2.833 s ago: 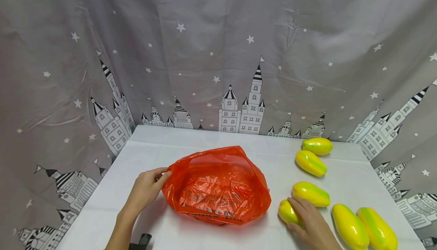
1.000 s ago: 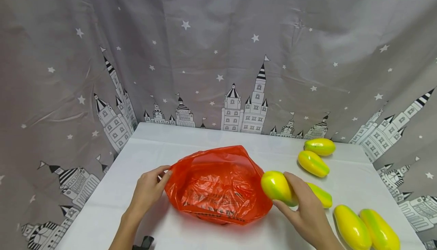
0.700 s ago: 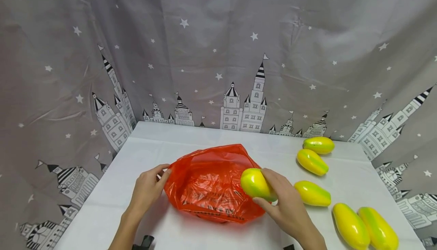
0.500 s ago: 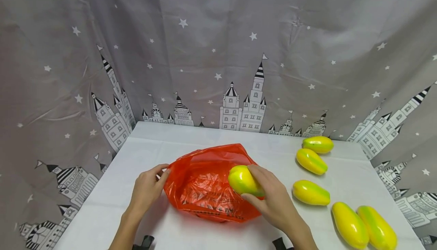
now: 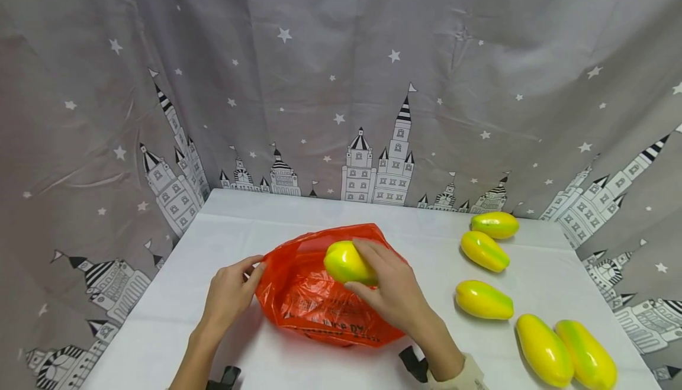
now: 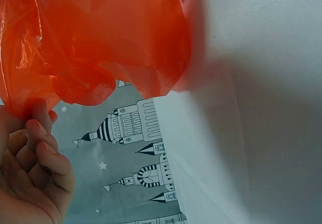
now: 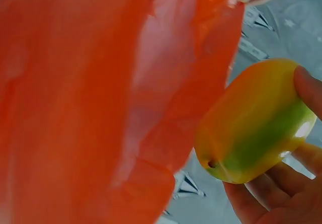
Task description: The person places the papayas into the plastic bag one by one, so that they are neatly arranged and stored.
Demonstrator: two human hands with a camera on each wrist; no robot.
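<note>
A red plastic bag [image 5: 311,304] stands with its mouth spread wide on the white table. My left hand [image 5: 229,292] pinches the left edge of the bag's mouth between thumb and fingers; the left wrist view shows the fingertips at the red plastic [image 6: 110,32]. Over the bag's opening, my right hand [image 5: 391,289] holds a yellow-green papaya [image 5: 346,263], its rounded end pointing left. In the right wrist view, the thumb and fingers grip the papaya [image 7: 254,123] from opposite sides, beside the bag's wall [image 7: 100,108].
Several more papayas lie on the right of the white table [image 5: 437,354]: two at the back, one papaya [image 5: 485,300] nearer, and a pair at the front right. A grey curtain [image 5: 298,82] printed with castles and stars hangs behind and at both sides.
My right hand has lifted the papaya off the table at the right and carried it left, over the bag's mouth. My left hand keeps its pinch on the bag's edge.
</note>
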